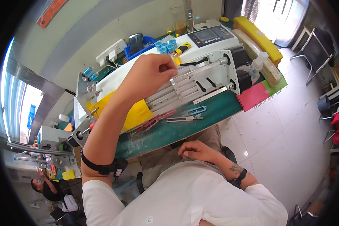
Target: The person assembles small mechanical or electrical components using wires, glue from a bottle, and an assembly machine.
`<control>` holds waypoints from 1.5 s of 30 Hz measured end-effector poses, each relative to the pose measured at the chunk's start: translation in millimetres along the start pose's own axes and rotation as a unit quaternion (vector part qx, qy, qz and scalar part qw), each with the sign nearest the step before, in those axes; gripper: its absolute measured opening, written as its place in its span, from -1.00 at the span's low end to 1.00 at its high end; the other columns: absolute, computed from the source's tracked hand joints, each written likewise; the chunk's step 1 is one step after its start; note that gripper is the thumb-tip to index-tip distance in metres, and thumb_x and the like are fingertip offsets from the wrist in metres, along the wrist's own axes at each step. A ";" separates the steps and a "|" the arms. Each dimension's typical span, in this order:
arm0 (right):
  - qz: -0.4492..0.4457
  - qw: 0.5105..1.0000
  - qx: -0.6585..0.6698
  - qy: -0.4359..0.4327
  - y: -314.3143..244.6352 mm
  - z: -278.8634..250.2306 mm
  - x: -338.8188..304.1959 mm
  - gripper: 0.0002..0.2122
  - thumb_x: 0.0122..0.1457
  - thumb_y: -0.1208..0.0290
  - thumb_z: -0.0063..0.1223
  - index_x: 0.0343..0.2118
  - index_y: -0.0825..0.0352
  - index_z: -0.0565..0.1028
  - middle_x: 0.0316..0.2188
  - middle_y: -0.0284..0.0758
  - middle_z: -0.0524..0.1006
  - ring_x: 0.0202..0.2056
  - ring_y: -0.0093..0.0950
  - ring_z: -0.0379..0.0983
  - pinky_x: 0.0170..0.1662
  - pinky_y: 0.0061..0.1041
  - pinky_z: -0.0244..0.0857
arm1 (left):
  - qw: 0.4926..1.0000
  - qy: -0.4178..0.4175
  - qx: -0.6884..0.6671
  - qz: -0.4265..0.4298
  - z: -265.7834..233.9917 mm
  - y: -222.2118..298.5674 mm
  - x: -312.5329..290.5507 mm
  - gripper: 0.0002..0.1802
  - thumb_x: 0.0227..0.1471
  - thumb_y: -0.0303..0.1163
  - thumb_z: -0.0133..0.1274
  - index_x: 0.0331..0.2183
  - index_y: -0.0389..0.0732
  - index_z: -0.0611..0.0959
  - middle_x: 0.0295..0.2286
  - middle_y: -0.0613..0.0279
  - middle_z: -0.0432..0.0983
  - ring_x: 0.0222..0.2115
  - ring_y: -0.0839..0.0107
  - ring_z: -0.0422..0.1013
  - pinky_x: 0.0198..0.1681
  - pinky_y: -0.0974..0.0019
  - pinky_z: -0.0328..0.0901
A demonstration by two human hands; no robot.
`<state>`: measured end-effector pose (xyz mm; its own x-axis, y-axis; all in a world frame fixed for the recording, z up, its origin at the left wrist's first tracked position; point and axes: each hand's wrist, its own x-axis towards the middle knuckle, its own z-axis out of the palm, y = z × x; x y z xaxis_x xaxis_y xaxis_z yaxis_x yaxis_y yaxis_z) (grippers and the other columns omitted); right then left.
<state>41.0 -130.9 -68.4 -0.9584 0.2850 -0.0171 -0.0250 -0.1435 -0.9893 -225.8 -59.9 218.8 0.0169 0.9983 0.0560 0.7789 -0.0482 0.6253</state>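
My left hand (148,73) is raised over a white machine (130,67) with metal rails (184,86). Its fingers are curled closed near the top of the rail carriage; whatever they hold, if anything, is hidden. Just beyond the fingertips lies a yellow and black utility knife (182,49). A yellow sheet (139,113) lies at the near side of the rails, partly behind my left forearm. My right hand (198,151) rests low by my lap, fingers curled inward, their contents not visible. Between the hands, red thread snips (152,123) and blue thread snips (195,110) lie on the green tabletop (147,144).
A control panel (209,35) tops the machine's far right. Blue rings (165,46) and a blue bin (151,40) with a phone (136,42) stand behind. At right are a clear bottle (257,64), a yellow bundle (258,37) and a pink sheet (254,98). Another person (51,188) sits far left.
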 end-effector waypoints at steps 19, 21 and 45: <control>0.046 0.999 -0.010 -0.009 25.6 -9.9 7.7 -0.74 0.45 0.36 0.22 0.08 0.39 0.68 -0.15 -0.31 0.73 -0.12 -0.50 0.62 0.04 -0.41 0.50 | 0.950 0.248 0.173 0.082 71.4 5.1 -45.4 -0.92 0.05 -0.51 0.42 -0.37 -0.19 0.79 -0.38 0.13 0.61 -0.30 0.01 0.61 -0.20 0.00 0.50; 0.055 0.998 0.008 -0.020 30.4 -6.2 11.3 -0.73 0.46 0.35 0.22 0.09 0.38 0.67 -0.14 -0.31 0.72 -0.11 -0.51 0.62 0.04 -0.40 0.50 | 0.943 0.257 0.195 0.087 75.9 6.1 -41.7 -0.92 0.06 -0.49 0.41 -0.36 -0.18 0.79 -0.38 0.12 0.61 -0.30 0.02 0.61 -0.21 0.00 0.50; -0.154 0.833 -0.531 -0.018 -204.0 129.2 226.0 -0.76 0.38 0.27 0.16 -0.21 0.36 0.70 -0.41 -0.05 0.71 -0.29 0.08 0.68 -0.12 0.01 0.55 | 0.895 0.257 -0.136 0.339 48.9 4.6 -243.0 -0.76 -0.03 -0.57 0.37 -0.25 -0.20 0.74 -0.47 0.27 0.52 -0.60 0.27 0.48 -0.61 0.22 0.32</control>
<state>-207.3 -159.7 148.2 -0.9612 0.1221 0.2473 -0.0242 0.8559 -0.5166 -195.6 -301.1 170.0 0.0817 0.5931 0.8010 0.5166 -0.7125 0.4749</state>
